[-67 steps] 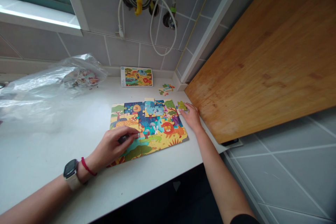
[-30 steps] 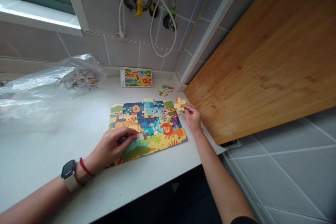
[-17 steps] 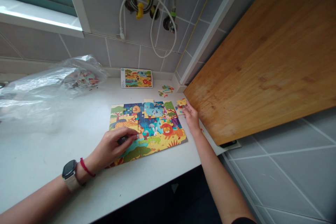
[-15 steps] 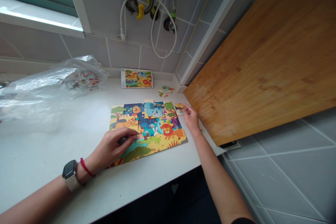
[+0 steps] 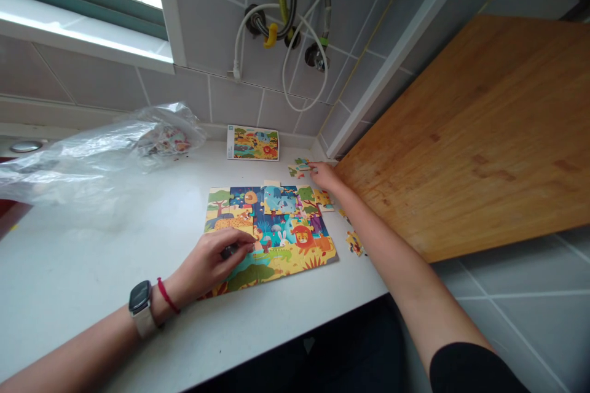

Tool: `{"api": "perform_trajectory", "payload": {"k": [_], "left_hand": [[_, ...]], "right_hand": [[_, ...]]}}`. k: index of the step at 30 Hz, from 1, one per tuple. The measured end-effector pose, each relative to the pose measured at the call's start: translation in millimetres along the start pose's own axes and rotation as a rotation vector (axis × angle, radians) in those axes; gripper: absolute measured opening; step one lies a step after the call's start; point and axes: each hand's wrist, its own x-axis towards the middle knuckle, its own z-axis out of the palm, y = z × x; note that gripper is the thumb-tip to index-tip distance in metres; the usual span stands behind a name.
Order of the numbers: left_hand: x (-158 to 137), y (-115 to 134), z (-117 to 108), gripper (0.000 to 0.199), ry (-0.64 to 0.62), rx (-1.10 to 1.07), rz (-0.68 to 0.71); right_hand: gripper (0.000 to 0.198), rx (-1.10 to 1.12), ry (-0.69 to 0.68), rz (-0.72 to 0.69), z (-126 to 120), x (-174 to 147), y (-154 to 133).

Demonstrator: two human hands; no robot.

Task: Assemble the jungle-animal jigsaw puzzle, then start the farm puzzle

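A jungle animal jigsaw puzzle (image 5: 276, 258), partly put together on its board, lies on the white counter. Over its left part is my left hand (image 5: 221, 255), with thumb and fingers pinched together; whatever is between them is hidden. My right hand (image 5: 326, 175) reaches to the small heap of loose puzzle pieces (image 5: 299, 169) behind the board, index finger stretched out and touching a piece. A puzzle piece with yellow and orange colours (image 5: 324, 199) lies at the board's upper right edge. More loose pieces (image 5: 354, 243) lie right of the board, near my forearm.
A picture card (image 5: 253, 143) of the animal scene leans at the tiled wall. Clear plastic bag (image 5: 115, 147) with coloured contents lies at the back left. A large wooden board (image 5: 483, 135) slants along the right side. Hoses and a white cable (image 5: 286, 73) hang above.
My right hand has left the yellow-orange piece at the board's upper right edge and moved back to the loose heap. My left hand stays pinched over the puzzle. The view has shifted slightly.
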Motion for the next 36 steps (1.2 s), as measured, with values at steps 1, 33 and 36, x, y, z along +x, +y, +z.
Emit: {"api": "perform_trajectory", "payload": {"k": [1,33,36], "left_hand": [[-0.2,-0.2,0.1,0.016,-0.001,-0.007,0.000],[-2.7,-5.4,3.2,0.015,-0.019,-0.074,-0.027],[-3.0,-7.1,4.2,0.015,-0.015,-0.073,-0.026]], "right_hand": [[0.022,-0.015,-0.029,-0.009,1.5,15.4,-2.6],[0.048,-0.297,-0.266,0.178,-27.4,74.7,-35.7],[0.056,-0.325,-0.318,0.209,-28.5,73.7,-33.7]]}}
